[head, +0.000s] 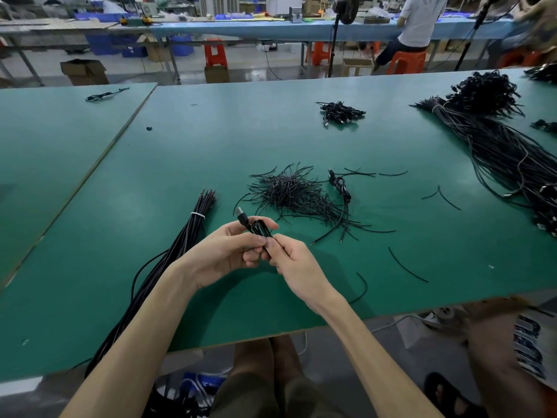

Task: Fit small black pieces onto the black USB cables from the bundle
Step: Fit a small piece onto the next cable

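**Over the near edge of the green surface: both grips on one cable**

Over the near edge of the matte green surface (211, 131), the left grip (224, 251) curls its fingers round a black USB cable (242, 218) folded into a short coil. The plug end sticks up past the thumb. The right grip (294, 263) pinches the lower part of the same coil, and the two grips touch.

Toward the near left corner lies a long bundle of black cables (187, 236) tied with a white band, its tail running off the near edge. At mid-surface, just beyond the grips, sits a loose heap of short thin black wire strands (289, 191). A coiled black cable (340, 185) lies at its right side, and stray strands are scattered to the right. Near the far edge is a small pile of coiled black cables (342, 113). Along the right edge sprawls a large mass of black cables (497, 146). A small black piece (148, 128) lies alone near the left edge.

A second green surface (45, 146) abuts on the left. Beyond, the room holds long blue-topped benches (241, 30), orange plastic stools (215, 54), brown cardboard boxes (83, 72) on the floor, and a seated person in a white shirt (422, 19).
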A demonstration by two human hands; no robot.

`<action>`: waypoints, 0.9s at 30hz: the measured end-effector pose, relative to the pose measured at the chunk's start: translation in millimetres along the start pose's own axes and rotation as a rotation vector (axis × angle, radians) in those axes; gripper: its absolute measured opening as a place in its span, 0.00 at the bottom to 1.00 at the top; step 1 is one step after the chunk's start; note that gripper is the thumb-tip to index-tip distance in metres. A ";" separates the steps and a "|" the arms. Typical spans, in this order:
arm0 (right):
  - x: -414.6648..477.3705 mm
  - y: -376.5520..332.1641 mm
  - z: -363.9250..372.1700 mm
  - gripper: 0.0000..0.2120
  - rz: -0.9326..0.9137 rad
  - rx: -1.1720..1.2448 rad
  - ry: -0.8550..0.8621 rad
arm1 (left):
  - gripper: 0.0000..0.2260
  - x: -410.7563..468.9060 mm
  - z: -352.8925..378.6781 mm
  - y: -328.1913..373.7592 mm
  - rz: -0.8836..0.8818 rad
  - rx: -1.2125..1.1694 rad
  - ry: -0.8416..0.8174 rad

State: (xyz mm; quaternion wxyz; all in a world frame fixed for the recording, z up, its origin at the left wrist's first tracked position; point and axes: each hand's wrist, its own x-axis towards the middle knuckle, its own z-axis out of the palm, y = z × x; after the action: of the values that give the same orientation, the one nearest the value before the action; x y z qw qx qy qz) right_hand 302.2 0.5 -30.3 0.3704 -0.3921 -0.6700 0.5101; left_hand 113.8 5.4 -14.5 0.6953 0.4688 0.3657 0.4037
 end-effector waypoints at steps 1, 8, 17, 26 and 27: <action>-0.2 -0.8 -0.2 0.14 -0.003 0.008 0.001 | 0.18 0.2 -0.4 -0.9 0.018 0.034 0.013; -1.9 -3.4 -1.3 0.14 -0.011 0.098 -0.002 | 0.19 -2.0 -1.0 -4.4 0.147 0.197 0.028; -2.8 -2.5 -1.1 0.16 -0.027 0.083 0.033 | 0.19 -5.7 2.0 -5.4 0.224 0.294 0.048; -5.1 1.0 6.2 0.15 0.004 -0.198 0.055 | 0.16 -10.5 4.0 -4.0 0.233 0.343 0.159; -6.0 0.1 6.8 0.14 0.000 -0.219 0.055 | 0.16 -11.1 3.4 -4.4 0.228 0.347 0.153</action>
State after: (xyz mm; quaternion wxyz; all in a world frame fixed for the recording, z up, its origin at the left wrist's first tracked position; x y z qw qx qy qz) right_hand 298.7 -7.6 -32.4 0.3436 -0.4440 -0.7112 0.4231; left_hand 113.2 -6.9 -16.2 0.5241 0.5877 0.4262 0.4453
